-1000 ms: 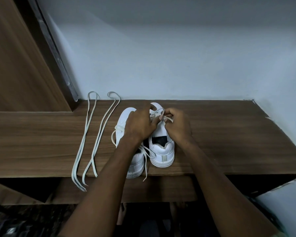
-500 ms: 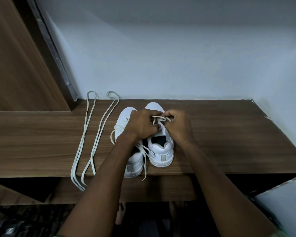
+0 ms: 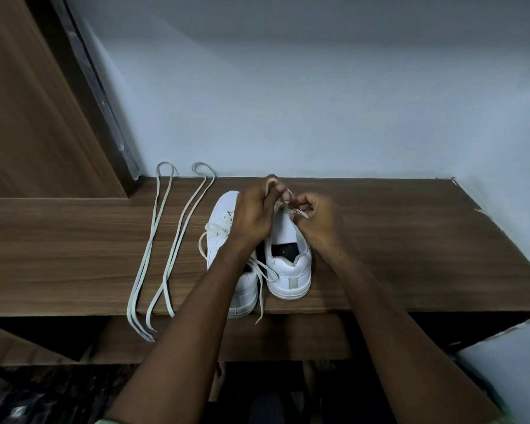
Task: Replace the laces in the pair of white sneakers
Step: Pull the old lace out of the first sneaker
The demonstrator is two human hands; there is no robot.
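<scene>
Both hands at the toe end of the right-hand sneaker, frame centre.
The left hand and right hand each pinch, it seems, the old lace, which runs crosswise between them; spare laces lie left.

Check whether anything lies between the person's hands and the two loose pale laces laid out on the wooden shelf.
Only the left white sneaker, which sits between the left hand and the two loose pale laces. The wooden shelf between sneaker and laces is bare. Both hands pinch the old lace on the right white sneaker.
</scene>
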